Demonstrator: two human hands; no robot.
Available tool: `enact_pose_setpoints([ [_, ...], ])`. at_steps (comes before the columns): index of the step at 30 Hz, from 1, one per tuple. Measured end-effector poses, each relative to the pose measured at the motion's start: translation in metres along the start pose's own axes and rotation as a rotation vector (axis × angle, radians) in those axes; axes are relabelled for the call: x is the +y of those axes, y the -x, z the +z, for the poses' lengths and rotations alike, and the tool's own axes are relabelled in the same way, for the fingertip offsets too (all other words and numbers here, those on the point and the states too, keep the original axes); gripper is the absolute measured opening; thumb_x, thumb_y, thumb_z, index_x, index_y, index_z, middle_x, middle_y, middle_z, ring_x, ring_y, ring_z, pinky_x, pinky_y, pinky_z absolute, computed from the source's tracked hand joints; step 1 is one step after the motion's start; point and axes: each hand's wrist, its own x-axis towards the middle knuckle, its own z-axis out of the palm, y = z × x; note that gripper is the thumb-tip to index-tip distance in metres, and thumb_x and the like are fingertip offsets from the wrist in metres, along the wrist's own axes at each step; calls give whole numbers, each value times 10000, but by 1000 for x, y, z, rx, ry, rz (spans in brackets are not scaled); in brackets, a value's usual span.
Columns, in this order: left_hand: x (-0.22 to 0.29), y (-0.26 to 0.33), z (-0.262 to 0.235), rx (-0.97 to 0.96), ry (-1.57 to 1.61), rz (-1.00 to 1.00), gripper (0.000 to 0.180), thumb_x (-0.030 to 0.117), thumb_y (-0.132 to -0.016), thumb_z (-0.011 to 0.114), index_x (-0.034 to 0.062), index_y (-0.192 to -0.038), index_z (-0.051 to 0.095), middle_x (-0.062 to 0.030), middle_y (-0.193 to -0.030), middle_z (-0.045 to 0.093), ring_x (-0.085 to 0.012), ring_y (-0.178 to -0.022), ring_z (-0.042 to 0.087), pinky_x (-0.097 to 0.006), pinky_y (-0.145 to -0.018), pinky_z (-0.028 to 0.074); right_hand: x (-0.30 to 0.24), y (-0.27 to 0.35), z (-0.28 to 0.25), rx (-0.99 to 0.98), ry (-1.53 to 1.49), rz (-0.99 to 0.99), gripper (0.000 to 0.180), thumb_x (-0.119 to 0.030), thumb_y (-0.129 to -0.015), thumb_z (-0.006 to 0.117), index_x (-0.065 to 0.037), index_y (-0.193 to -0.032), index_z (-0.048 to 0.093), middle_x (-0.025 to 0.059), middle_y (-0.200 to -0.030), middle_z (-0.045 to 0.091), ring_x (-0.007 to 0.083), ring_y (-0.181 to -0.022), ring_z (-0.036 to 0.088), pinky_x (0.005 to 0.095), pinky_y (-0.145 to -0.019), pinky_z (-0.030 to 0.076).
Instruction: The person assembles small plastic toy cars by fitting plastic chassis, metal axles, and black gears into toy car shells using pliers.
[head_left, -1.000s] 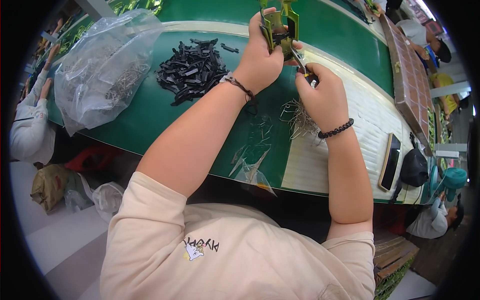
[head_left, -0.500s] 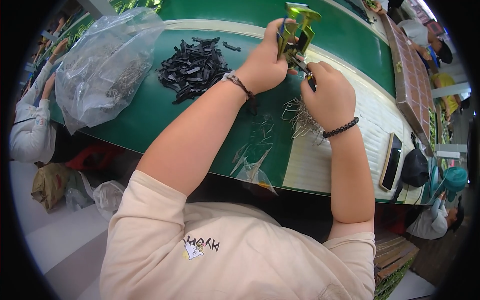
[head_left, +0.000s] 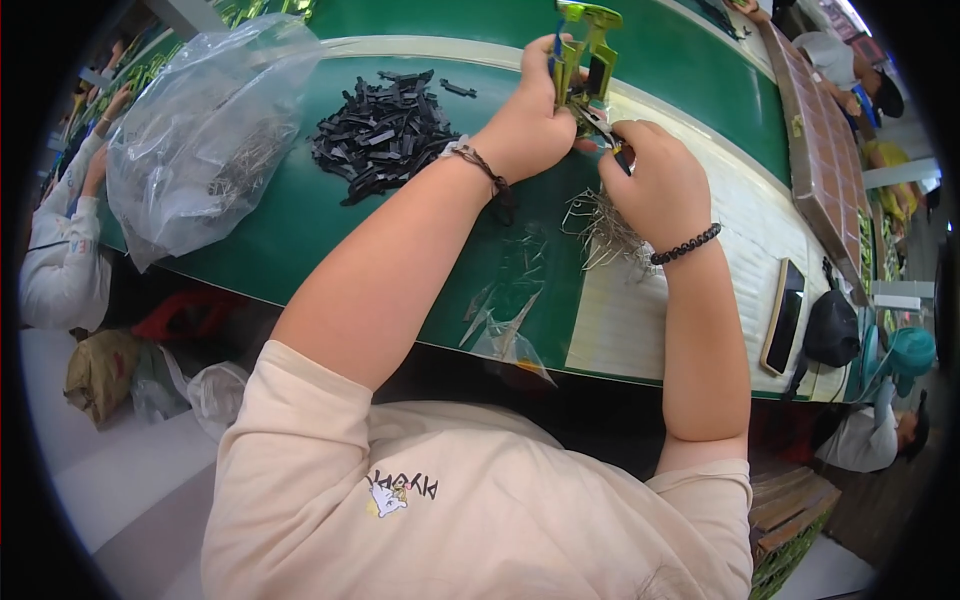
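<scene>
At the far middle of the bench, my left hand is closed round a shiny yellow-green frame-shaped part, held up off the surface. A small dark piece shows inside the frame. Just to its right, my right hand grips a pair of pliers. Their jaws reach the lower end of the frame, beside my left fingers; what they pinch there is too small to make out. Below my right hand lies a tangle of thin bent metal wires. Left of my left wrist is a heap of black strip-like parts.
A clear plastic bag of wire pieces stands at the left. Clear plastic scraps lie near the front edge. White foam sheet, a phone and a black pouch are at right. Other people sit at both sides.
The yellow-green frame has tilted and shifted slightly up and left in my left hand. The pliers remain at its lower end, turned a little.
</scene>
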Motion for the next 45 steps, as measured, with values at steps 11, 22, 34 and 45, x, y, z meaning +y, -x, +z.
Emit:
enact_pose_setpoints([
  [11,51,-4,-22,587,91,119,571,-114,-912,421,78,-1356,120,-158,-1248,434,-299,-1065,620,-480,-841,617,86,-27,11,373,-193,276,263,-211,-982,482,39,-1021,554,247,-966,630,418,-862,603,475,-754,469],
  [22,109,-48,-126,314,89,-419,424,-137,-895,380,-25,-1299,450,-161,-1284,525,-295,-1171,546,-504,-1028,504,158,-34,22,518,-184,418,220,-241,-950,523,-34,-1011,563,211,-992,642,427,-916,604,526,-774,467],
  [34,29,-124,-239,1043,170,-404,335,-28,-976,364,30,-1270,513,-171,-1151,592,-314,-891,674,-409,-632,660,154,-32,20,392,-194,420,227,-245,-944,536,-34,-1008,589,181,-935,648,376,-880,615,458,-754,468],
  [45,62,-110,-274,1179,-123,-565,656,200,-764,668,83,-1374,459,-193,-1248,554,-336,-1089,597,-453,-891,522,130,-43,15,236,-188,409,211,-226,-948,534,-40,-1038,575,132,-944,639,338,-912,587,452,-787,457],
])
